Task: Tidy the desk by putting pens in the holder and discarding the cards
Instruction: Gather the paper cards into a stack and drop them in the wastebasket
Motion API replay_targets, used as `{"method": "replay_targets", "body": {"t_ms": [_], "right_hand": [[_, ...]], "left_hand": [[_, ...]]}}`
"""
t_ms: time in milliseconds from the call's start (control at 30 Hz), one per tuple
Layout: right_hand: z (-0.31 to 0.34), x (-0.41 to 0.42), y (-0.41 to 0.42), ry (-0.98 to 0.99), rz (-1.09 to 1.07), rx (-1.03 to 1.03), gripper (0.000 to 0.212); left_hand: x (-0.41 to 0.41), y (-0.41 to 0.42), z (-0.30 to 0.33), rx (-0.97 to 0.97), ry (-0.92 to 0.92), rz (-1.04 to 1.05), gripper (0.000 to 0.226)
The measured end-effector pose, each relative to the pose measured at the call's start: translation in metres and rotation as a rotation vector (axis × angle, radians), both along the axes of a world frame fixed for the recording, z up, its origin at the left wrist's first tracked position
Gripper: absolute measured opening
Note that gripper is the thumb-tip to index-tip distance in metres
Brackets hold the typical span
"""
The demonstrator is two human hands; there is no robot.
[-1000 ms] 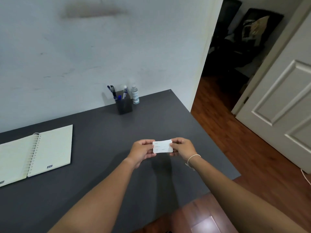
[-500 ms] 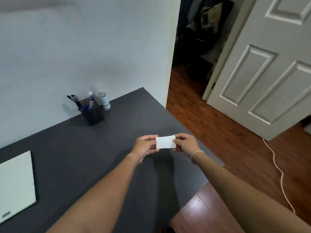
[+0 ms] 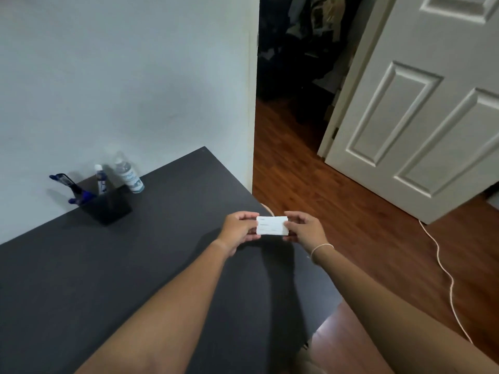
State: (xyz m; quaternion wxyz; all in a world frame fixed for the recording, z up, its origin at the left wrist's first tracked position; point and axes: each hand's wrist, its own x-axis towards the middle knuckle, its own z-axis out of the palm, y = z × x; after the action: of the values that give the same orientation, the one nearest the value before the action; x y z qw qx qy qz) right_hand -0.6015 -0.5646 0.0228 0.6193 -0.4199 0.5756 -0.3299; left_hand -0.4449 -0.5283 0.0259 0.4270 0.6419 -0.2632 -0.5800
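So we've got a pale wall [image 3: 121, 76] at the back, a wood floor [image 3: 337, 211] off to the right and a white panelled door [image 3: 421, 117] standing open. The dark grey desk [image 3: 94, 279] takes up most of the lower left. Near its far edge by the wall sits a black pen holder [image 3: 108, 207] with blue pens [image 3: 73, 186] sticking out, and a small clear bottle [image 3: 129, 176] just beside it. A white cord [image 3: 445, 273] trails across the floor. Over the desk's right edge our left hand [image 3: 239, 230] and right hand [image 3: 305, 229] are each pinching one end of a small stack of white cards [image 3: 271, 225], held up off the surface.
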Motion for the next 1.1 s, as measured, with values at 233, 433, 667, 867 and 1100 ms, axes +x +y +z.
{"method": "replay_targets", "body": {"t_ms": [233, 433, 667, 867, 1100], "right_hand": [[-0.028, -0.031, -0.102, -0.033, 0.07, 0.069, 0.025], [-0.051, -0.044, -0.17, -0.023, 0.112, 0.128, 0.023], [-0.074, -0.027, -0.212, -0.039, 0.149, 0.195, 0.024], [-0.101, -0.002, -0.234, -0.035, 0.119, 0.229, 0.023], [-0.161, 0.04, -0.245, -0.04, 0.034, 0.325, 0.029]], "left_hand": [[-0.035, -0.093, -0.014, 0.083, -0.044, 0.093, 0.017], [-0.051, -0.156, -0.032, 0.188, -0.07, 0.138, 0.017], [-0.035, -0.195, -0.043, 0.2, -0.178, 0.108, 0.014], [-0.009, -0.196, -0.048, 0.031, -0.507, -0.127, 0.031], [0.027, -0.161, -0.07, -0.062, -1.288, -0.572, 0.064]]}}
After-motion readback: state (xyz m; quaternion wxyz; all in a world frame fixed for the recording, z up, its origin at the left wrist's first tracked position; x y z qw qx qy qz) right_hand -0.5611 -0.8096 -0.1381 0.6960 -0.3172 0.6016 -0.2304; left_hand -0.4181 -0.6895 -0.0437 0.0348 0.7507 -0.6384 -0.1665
